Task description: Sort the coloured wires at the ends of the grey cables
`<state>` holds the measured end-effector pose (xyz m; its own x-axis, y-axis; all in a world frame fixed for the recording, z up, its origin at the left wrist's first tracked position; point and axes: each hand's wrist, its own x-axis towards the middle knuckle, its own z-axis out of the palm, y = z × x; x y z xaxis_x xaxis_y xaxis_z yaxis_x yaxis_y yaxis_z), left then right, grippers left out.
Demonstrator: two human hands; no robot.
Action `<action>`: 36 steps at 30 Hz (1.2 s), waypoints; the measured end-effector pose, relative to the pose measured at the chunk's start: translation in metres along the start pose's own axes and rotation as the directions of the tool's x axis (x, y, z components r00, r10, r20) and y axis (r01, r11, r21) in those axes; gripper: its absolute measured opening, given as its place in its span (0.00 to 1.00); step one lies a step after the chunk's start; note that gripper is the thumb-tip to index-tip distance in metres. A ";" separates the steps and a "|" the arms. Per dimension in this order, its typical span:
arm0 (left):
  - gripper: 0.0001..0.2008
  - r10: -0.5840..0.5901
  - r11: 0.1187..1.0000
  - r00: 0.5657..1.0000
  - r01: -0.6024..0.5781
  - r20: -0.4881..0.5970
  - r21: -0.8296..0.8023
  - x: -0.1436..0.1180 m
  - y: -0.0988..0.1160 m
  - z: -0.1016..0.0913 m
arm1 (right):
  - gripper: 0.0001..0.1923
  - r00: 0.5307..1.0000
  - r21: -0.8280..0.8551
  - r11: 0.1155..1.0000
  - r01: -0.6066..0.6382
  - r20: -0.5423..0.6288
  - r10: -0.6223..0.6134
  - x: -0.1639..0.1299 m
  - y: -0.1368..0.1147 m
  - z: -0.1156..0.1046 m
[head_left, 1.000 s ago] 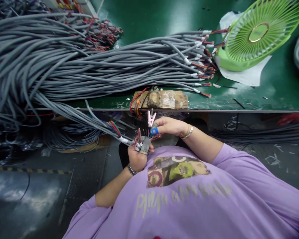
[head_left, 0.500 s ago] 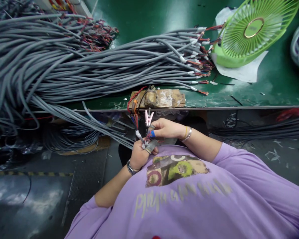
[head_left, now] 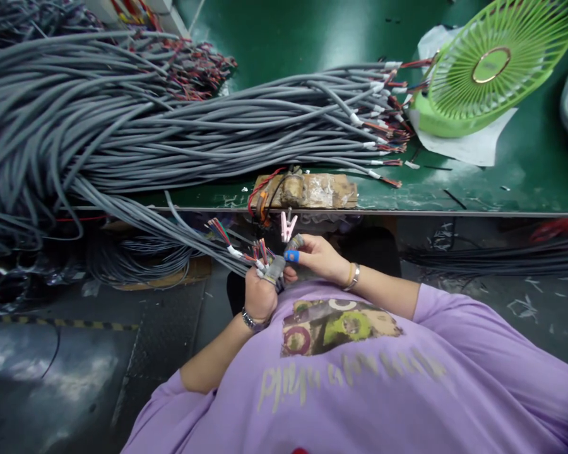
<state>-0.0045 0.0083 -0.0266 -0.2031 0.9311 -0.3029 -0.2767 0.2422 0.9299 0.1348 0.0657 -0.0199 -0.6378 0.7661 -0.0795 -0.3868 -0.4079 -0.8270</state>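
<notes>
Before the tabletop's [head_left: 525, 198] near edge, left hand [head_left: 260, 293]: is clamping gray cables [head_left: 203, 244] under its wrapped thumb, knuckles leftward; holding firmly behind the wire ends [head_left: 262, 249] is probably serving best.
Right hand [head_left: 322, 255]: is reaching inward, taped thumb and wrapped finger close together; whether they're pinching a wire, I cannot tell.
Pink clip [head_left: 288, 228]: is sitting just beyond, near that edge.
Cable run: is trailing leftward toward the tabletop's near edge.

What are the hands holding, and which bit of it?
The left hand holds grey cables near their ends, close to the white bands where coloured wires stick out. Whether the right hand pinches any wire cannot be told.
</notes>
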 end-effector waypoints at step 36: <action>0.16 0.059 0.987 0.990 -0.078 -0.131 -0.140 0.000 0.003 0.003 | 0.15 0.972 0.069 0.982 -0.175 -0.149 0.183 0.005 0.001 -0.020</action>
<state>-0.0025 0.0098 -0.0229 -0.3409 0.9000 -0.2718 -0.3884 0.1285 0.9125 0.1447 0.0790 -0.0320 -0.5918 0.7434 -0.3117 -0.3141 -0.5687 -0.7602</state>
